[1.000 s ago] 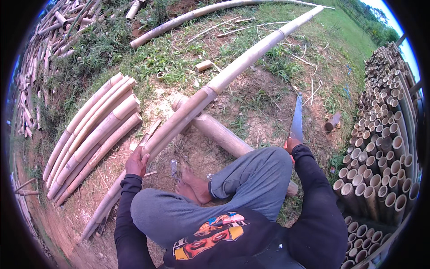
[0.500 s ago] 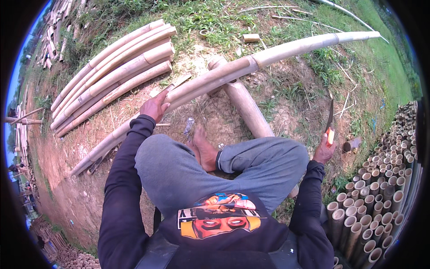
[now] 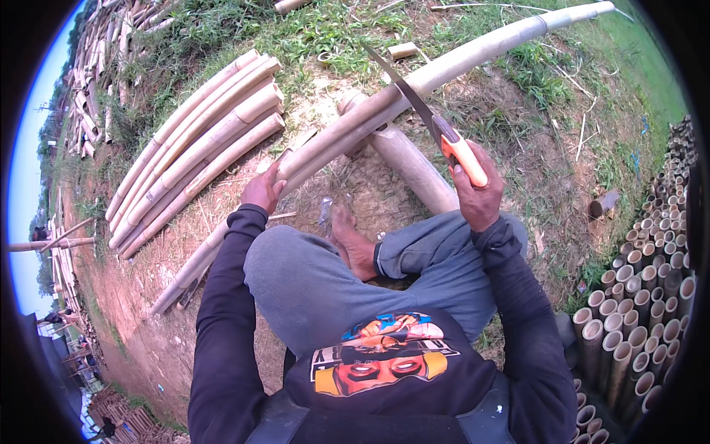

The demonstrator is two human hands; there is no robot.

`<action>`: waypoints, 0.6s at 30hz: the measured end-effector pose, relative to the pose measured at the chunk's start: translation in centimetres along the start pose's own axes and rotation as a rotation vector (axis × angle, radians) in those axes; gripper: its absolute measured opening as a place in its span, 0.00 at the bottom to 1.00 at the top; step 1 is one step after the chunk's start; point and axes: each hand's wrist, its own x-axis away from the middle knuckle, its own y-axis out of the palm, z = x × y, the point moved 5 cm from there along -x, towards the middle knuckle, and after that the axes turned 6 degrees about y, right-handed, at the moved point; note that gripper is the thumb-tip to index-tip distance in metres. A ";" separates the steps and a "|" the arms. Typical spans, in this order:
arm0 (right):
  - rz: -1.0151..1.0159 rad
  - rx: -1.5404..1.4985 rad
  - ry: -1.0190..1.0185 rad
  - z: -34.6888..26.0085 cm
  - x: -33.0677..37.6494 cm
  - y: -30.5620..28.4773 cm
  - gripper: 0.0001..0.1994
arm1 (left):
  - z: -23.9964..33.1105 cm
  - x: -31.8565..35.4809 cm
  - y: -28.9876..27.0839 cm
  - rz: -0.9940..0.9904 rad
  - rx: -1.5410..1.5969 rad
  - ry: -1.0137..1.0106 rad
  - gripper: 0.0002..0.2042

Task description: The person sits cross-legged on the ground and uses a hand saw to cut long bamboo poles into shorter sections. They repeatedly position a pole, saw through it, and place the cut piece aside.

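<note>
A long pale bamboo pole [image 3: 481,58] runs slantwise in front of me, from the near left to the far right. It rests across a thick bamboo log [image 3: 416,172] on the ground. My left hand [image 3: 264,188] is wrapped round the pole left of that log. In my right hand [image 3: 479,191] is a hand saw [image 3: 418,105], gripped by its orange and dark handle. The saw's blade lies across the top of the pole, just right of the log, its tip pointing away to the far left. Whether the teeth touch the bamboo, I cannot tell.
Several cut bamboo poles [image 3: 200,148] lie side by side at the left. Upright bamboo tubes [image 3: 621,325] stand packed together at the right. A short dark bamboo piece [image 3: 604,203] and a pale offcut [image 3: 403,50] lie on the ground. My bare foot [image 3: 355,244] is below the pole.
My right hand has brought the saw from the far right, beside my knee, in and up to the pole. My left hand stays on the pole. The whole view has shifted slightly.
</note>
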 end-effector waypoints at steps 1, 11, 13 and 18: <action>-0.015 0.022 0.004 0.0 0.1 0.0 0.24 | -0.1 0.0 0.1 -0.005 -0.008 -0.009 0.27; -0.022 0.081 0.127 0.2 -1.5 -0.5 0.23 | -0.6 0.1 0.7 0.067 0.016 0.029 0.28; -0.054 0.106 0.024 0.2 -3.1 0.8 0.21 | -0.7 0.1 0.8 0.046 0.023 -0.002 0.28; -0.065 0.062 0.095 -1.0 -1.8 -0.9 0.21 | -1.1 -0.1 1.0 0.025 -0.059 -0.043 0.29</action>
